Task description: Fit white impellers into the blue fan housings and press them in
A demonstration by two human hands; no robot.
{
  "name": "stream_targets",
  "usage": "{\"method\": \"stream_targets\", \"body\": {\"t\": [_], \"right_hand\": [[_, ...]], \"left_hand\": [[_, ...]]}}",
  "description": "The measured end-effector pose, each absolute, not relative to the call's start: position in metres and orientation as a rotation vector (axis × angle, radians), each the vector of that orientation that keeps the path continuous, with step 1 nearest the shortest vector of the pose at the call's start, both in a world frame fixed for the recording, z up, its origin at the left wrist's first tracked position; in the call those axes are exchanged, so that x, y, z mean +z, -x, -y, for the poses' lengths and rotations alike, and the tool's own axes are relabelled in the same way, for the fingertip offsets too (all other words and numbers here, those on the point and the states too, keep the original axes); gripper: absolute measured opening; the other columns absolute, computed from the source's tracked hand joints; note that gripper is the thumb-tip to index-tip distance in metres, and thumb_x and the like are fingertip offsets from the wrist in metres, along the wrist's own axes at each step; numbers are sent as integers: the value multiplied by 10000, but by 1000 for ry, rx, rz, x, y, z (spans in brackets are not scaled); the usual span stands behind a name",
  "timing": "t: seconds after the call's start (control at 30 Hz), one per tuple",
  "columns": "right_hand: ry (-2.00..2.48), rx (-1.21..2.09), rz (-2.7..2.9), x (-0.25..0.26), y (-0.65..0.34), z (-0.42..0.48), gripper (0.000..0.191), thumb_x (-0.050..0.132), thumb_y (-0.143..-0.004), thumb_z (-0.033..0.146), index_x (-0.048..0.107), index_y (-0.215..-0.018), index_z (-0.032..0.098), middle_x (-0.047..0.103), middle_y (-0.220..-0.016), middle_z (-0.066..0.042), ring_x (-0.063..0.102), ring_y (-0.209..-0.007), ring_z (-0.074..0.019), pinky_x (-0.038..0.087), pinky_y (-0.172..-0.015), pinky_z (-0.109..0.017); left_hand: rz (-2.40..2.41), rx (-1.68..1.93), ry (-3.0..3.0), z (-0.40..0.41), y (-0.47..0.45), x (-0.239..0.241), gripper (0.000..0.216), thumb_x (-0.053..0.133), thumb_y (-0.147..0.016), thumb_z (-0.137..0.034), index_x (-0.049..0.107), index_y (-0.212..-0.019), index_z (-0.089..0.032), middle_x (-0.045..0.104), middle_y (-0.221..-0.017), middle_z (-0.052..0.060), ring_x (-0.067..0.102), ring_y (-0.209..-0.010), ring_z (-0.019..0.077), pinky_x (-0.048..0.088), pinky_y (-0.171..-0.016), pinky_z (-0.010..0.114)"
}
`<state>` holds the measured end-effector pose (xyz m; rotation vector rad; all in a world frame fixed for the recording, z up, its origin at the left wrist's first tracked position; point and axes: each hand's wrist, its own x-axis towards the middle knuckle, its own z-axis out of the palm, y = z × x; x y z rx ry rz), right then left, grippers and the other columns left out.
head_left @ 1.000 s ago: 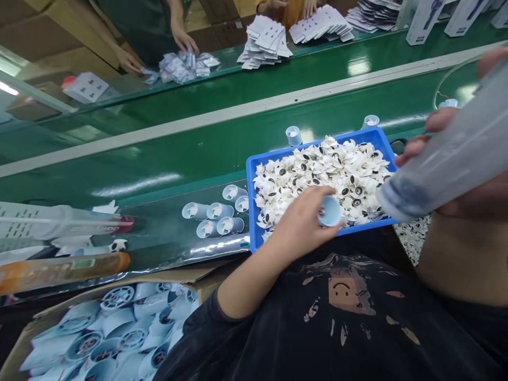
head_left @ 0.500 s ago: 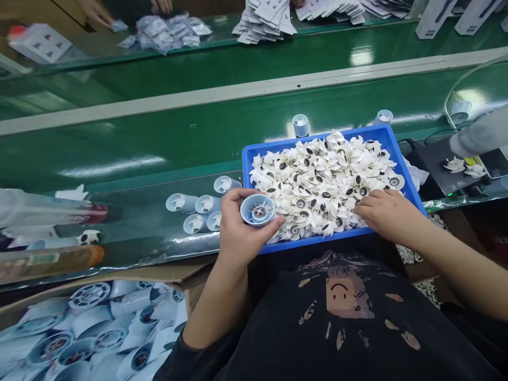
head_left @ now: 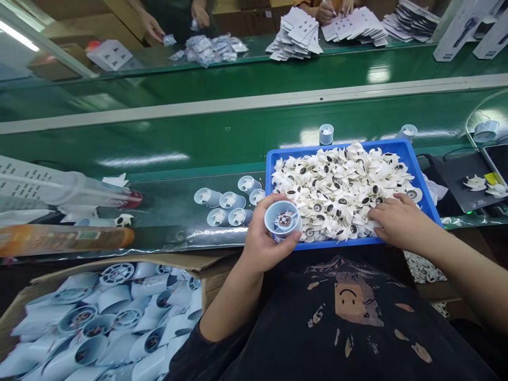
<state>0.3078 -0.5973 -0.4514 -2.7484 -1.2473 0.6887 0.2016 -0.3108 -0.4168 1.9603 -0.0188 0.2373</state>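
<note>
My left hand (head_left: 260, 238) is wrapped round a light blue fan housing (head_left: 273, 225), its open end turned up. Inside it I see spokes and a copper-coloured motor core (head_left: 284, 220). In front of me stands a blue tray (head_left: 341, 246) heaped with white fan impellers (head_left: 337, 185), several showing dark round hubs. The fingers of my right hand (head_left: 400, 222) are curled down onto impellers at the tray's near right part, pinching at one of them; the fingertips are partly hidden among the blades. Left of the tray, several blue housings (head_left: 233, 200) with white impellers inside lie grouped on the bench.
Below left, a cardboard box (head_left: 214, 278) holds many blue housings. A white device (head_left: 67, 182) and an orange bottle (head_left: 67, 239) lie at left. Two housings (head_left: 326, 134) stand behind the tray. A black box (head_left: 462, 182) is at right. Co-workers' hands (head_left: 153, 26) work across the green belt.
The view has swung left, so everything appears farther right and slightly lower. My left hand keeps the housing; my right hand stays among the impellers, its fingers slightly shifted.
</note>
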Motion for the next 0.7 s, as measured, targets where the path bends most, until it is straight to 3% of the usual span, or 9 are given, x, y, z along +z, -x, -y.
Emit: {"method": "stream_targets", "body": {"t": [0.07, 0.13, 0.23, 0.33, 0.43, 0.57, 0.7], "right_hand": [[2618, 563, 1094, -441, -306, 597, 150, 545, -829, 221, 658, -916, 172, 688, -930, -96, 629, -994, -300, 357, -1046, -576], [2251, 538, 809, -432, -303, 595, 192, 549, -845, 314, 633, -964, 189, 675, -973, -92, 627, -955, -260, 466, -946, -492], [1525, 696, 314, -431, -295, 584, 328, 676, -796, 466, 616, -999, 216, 662, -937, -49, 621, -799, -168, 528, -711, -305], [1134, 810, 65, -438, -285, 571, 438, 815, -692, 533, 640, -949, 225, 652, -837, -2, 598, -693, -115, 514, -651, -241], [1228, 713, 179, -435, -279, 564, 338, 798, -747, 470, 666, -939, 225, 671, -869, -15, 620, -734, -127, 520, -673, -255], [1815, 257, 707, -416, -276, 561, 131, 665, -860, 229, 717, -980, 228, 668, -967, -60, 625, -902, -188, 501, -822, -362], [1970, 33, 954, -410, -276, 550, 93, 649, -870, 174, 715, -812, 203, 590, -887, -58, 584, -848, -182, 487, -761, -350]], "left_hand": [[90, 287, -1923, 312, -202, -420, 558, 729, -765, -303, 453, -1250, -289, 636, -1053, 39, 665, -930, 192, 558, -794, 329], [126, 253, -1913, 317, -204, -420, 570, 730, -779, -333, 421, -1256, -298, 625, -1035, 30, 665, -905, 186, 559, -778, 325], [143, 94, -2109, 329, -209, -415, 599, 802, -743, -425, 464, -1210, -262, 653, -1045, 49, 682, -895, 207, 561, -759, 334], [295, -12, -2337, 344, -214, -408, 575, 814, -743, -457, 526, -1181, -222, 703, -1122, 84, 691, -1007, 251, 552, -852, 380], [445, 27, -2403, 352, -219, -405, 542, 762, -811, -426, 517, -1242, -205, 708, -1199, 103, 681, -1093, 257, 535, -924, 397], [512, 140, -2425, 356, -220, -409, 465, 700, -863, -390, 510, -1239, -195, 719, -1173, 102, 691, -1076, 239, 546, -899, 382], [586, 329, -2382, 362, -216, -418, 375, 626, -899, -277, 489, -1242, -210, 722, -1152, 88, 684, -1094, 213, 539, -944, 385]]}}
